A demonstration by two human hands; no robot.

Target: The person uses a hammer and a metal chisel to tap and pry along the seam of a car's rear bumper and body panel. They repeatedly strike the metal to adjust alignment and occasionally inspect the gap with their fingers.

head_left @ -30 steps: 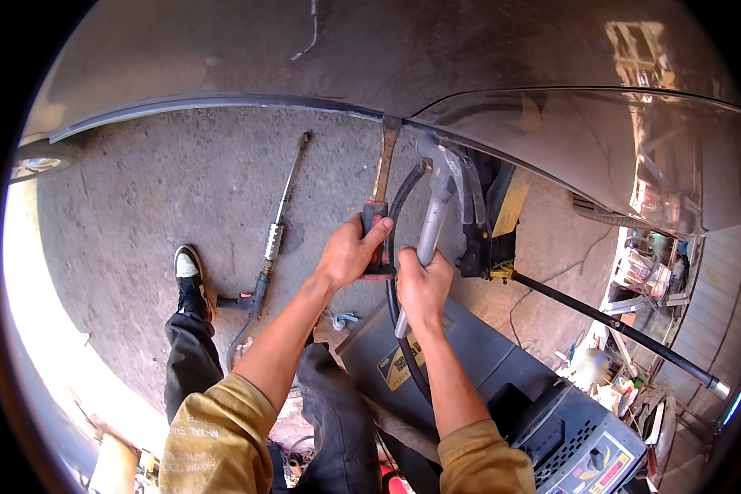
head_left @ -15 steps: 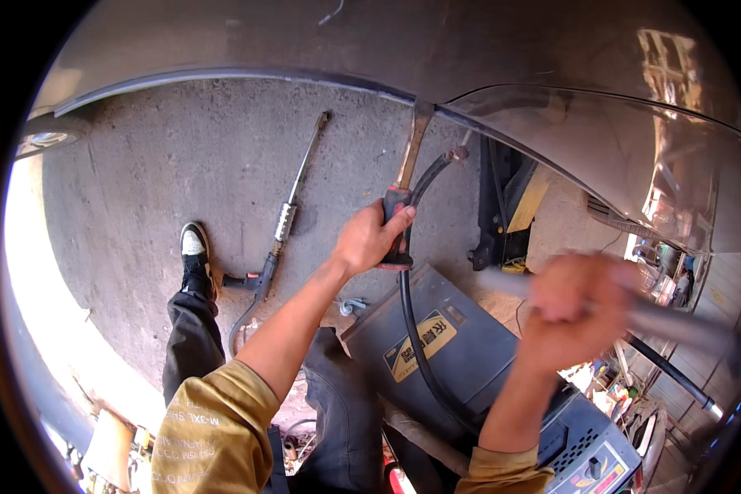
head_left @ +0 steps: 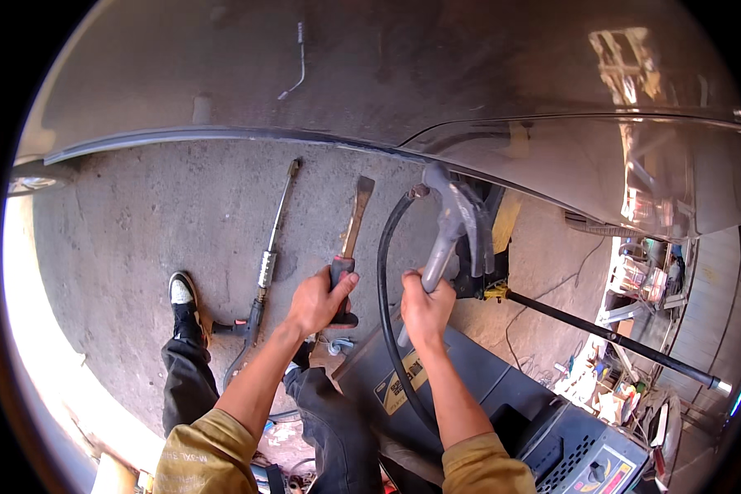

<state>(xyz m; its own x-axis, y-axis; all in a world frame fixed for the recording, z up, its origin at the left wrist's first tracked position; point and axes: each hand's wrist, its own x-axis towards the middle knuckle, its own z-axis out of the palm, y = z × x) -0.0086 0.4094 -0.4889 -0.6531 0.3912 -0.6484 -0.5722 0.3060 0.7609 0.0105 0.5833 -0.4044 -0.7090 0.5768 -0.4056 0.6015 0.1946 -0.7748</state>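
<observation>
My left hand [head_left: 314, 305] is wrapped round the red-and-black handle of a chisel [head_left: 358, 216]. Its flat, worn metal blade points up toward the lower edge of a dark car body [head_left: 362, 74], with a gap between blade and edge in the picture. My right hand [head_left: 428, 311] grips the grey shaft of a claw hammer [head_left: 449, 226] to the right of the chisel. The hammer's head is up near the car's lower edge; I cannot tell whether it touches. A thick black cable [head_left: 384, 296] loops between my hands, its frayed end beside the hammer head.
A grey-blue machine box [head_left: 490, 362] stands below my right arm. On the concrete to the left lies a long-rodded pulling tool [head_left: 268, 265] with a pistol grip. A black bar [head_left: 609, 333] sticks out right from a jack under the car. Cluttered parts [head_left: 626, 387] lie farther right.
The chisel has come away from the car's lower edge, down and left. The hammer has swung from the right to upright near the middle. The view has shifted, showing more of the car.
</observation>
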